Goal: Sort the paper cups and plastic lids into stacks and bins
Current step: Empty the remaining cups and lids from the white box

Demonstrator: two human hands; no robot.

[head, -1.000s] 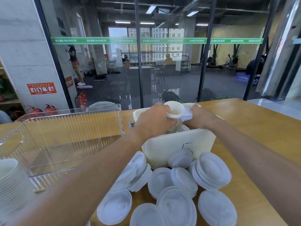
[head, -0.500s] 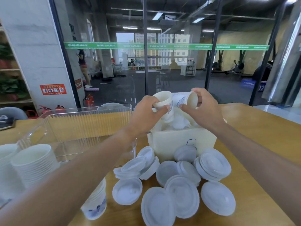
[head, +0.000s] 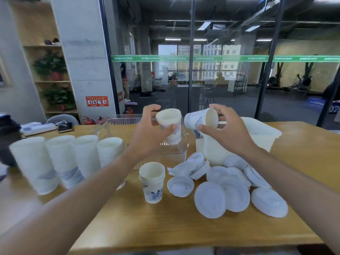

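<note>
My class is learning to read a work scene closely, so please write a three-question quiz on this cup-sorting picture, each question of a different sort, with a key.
1. True or false: the left hand holds its cup upright.
2. The right hand holds a cup that is: A upright, B tipped on its side, C crushed flat.
3. Fill in: the loose lids lie on the ____.

Key: 1 true; 2 B; 3 table.

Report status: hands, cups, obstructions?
Left hand grips upright cup; right hand grips tilted cup. Both above clear bin. Nothing between them.
</note>
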